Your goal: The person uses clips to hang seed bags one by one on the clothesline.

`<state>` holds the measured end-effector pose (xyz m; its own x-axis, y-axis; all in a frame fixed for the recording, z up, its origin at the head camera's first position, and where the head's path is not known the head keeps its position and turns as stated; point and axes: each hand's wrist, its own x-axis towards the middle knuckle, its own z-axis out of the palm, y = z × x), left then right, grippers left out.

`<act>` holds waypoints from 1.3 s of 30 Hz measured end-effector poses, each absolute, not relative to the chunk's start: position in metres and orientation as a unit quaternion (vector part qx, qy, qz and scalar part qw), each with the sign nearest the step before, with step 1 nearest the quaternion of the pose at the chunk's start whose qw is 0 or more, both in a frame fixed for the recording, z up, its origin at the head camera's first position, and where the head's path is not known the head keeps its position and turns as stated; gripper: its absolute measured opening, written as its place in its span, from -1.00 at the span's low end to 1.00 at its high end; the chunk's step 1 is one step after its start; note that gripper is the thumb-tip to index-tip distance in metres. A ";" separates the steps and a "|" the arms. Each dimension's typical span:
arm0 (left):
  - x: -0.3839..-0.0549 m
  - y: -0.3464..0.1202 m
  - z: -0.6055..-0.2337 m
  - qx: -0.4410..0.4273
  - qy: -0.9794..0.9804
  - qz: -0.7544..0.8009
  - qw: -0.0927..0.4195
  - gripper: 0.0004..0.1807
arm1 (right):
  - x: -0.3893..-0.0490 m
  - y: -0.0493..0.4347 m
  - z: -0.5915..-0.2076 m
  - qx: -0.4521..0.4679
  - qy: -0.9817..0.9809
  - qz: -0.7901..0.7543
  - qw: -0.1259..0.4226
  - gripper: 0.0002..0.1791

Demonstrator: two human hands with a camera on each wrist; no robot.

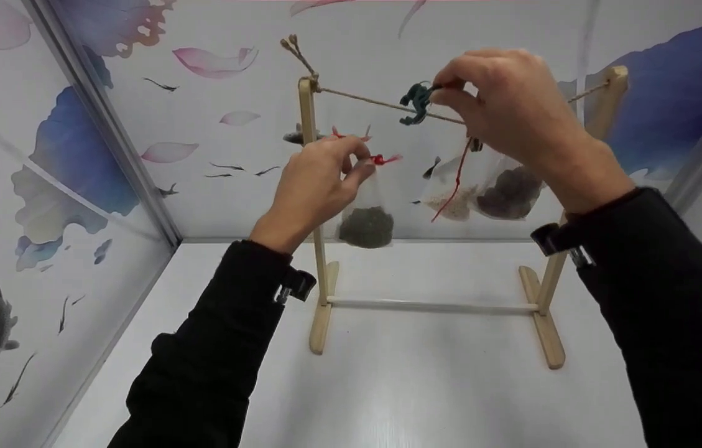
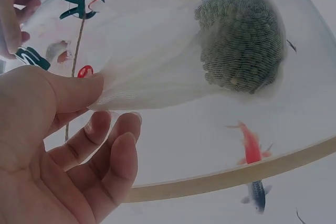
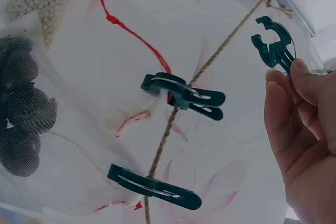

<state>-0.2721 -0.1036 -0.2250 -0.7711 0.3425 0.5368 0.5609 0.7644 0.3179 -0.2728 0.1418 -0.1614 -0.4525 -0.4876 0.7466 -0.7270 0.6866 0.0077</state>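
Note:
Thumb and forefinger of my left hand (image 1: 316,183) pinch the gathered neck of a mesh bag (image 2: 157,80). Dark grey-green grains (image 1: 366,228) fill its bottom, and a red drawstring (image 2: 85,71) shows at the pinch. My right hand (image 1: 515,102) grips a dark green clothespin (image 3: 275,43) by its handles, up near the rope (image 1: 375,101). Two more green clothespins, one in the middle (image 3: 178,93) and one lower (image 3: 157,187) in the right wrist view, sit on that rope. A bag of pale beads (image 1: 450,202) and a bag of dark lumps (image 1: 512,193) hang there.
A wooden stand carries the rope between its left post (image 1: 308,118) and right post (image 1: 609,112). Its feet and a white crossbar (image 1: 431,305) rest on the white table (image 1: 388,386). Behind stand wall panels (image 1: 226,186) printed with fish and petals.

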 end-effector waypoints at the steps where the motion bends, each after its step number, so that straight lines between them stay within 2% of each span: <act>1: -0.273 -0.102 -0.222 -0.244 -0.911 -0.247 0.224 -0.81 | -0.276 0.142 -0.160 0.360 -0.841 0.158 0.371 -0.80; 5: -0.276 -0.100 -0.217 -0.232 -0.902 -0.315 0.184 -0.80 | -0.285 0.142 -0.158 0.350 -0.857 0.157 0.345 -0.81; 10: -0.281 -0.100 -0.215 -0.216 -0.883 -0.392 0.141 -0.78 | -0.289 0.139 -0.159 0.338 -0.863 0.152 0.342 -0.81; 19: -0.292 -0.097 -0.208 -0.201 -0.873 -0.406 0.181 -0.79 | -0.296 0.128 -0.167 0.347 -0.882 0.168 0.273 -0.79; 27: -0.296 -0.086 -0.207 -0.191 -0.865 -0.421 0.197 -0.78 | -0.297 0.126 -0.172 0.355 -0.873 0.174 0.287 -0.79; 39: -0.298 -0.081 -0.212 -0.190 -0.869 -0.387 0.244 -0.79 | -0.296 0.128 -0.174 0.333 -0.882 0.219 0.253 -0.77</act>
<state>-0.2984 -0.0812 -0.2119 -0.8083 0.1410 0.5717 0.5193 0.6282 0.5793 -0.2956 0.1277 -0.1736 -0.6506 -0.4764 0.5914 -0.6978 0.6823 -0.2180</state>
